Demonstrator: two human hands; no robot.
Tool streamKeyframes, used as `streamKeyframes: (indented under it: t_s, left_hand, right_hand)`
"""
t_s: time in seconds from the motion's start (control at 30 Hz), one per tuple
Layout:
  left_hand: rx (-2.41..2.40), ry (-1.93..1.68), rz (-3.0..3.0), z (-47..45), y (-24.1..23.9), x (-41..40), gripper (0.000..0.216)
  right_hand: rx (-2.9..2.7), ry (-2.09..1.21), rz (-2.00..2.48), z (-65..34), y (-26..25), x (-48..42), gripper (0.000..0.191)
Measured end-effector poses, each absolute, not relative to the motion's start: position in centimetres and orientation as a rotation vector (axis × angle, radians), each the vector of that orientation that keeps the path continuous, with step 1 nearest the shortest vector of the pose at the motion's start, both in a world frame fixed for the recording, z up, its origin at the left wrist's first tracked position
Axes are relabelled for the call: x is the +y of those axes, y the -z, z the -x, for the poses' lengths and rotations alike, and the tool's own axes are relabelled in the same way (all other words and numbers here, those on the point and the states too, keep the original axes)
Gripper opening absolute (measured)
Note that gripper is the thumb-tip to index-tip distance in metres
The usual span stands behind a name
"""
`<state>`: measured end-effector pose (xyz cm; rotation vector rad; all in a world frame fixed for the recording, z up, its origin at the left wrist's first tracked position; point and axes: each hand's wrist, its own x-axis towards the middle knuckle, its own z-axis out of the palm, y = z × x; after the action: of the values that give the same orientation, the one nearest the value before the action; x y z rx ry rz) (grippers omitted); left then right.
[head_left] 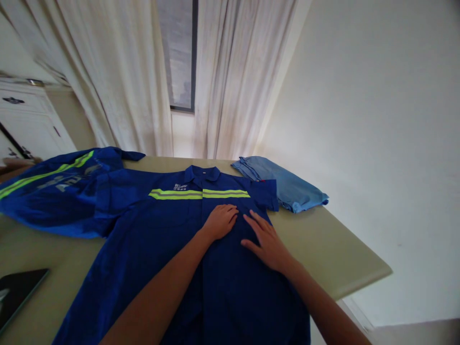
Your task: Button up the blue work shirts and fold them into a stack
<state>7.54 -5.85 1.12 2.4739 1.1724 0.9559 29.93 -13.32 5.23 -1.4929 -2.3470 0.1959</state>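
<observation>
A dark blue short-sleeved work shirt (pixel 172 220) with a collar and yellow-green reflective chest bands lies front up across the table, its lower part running toward me. My left hand (pixel 221 221) rests flat on the chest just right of the button line, fingers stretched out and close together. Beside it, my right hand (pixel 265 242) has its fingers spread over the right side of the shirt, close to or touching the cloth. Neither hand holds anything.
Another blue work garment (pixel 72 191) with a reflective band lies at the left. A folded light blue cloth (pixel 287 184) sits at the back right of the table (pixel 338 254). A dark flat object (pixel 21 290) lies front left. A wall is at the right, curtains behind.
</observation>
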Motion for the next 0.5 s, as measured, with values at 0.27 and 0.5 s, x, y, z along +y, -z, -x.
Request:
streamKeyframes:
  t_s: [0.27,0.5]
  left_hand:
    - [1.935,-0.546,-2.484,2.3,-3.0,-9.5,0.056]
    - [2.085,-0.258,-2.403,6.1,-0.2,-18.8,0.073]
  right_hand:
    - [-2.526,-0.192,1.551,-31.5,-1.5,-18.5,0.069]
    - [-2.563,-0.230,1.581,-32.7,-4.2,-23.1,0.069]
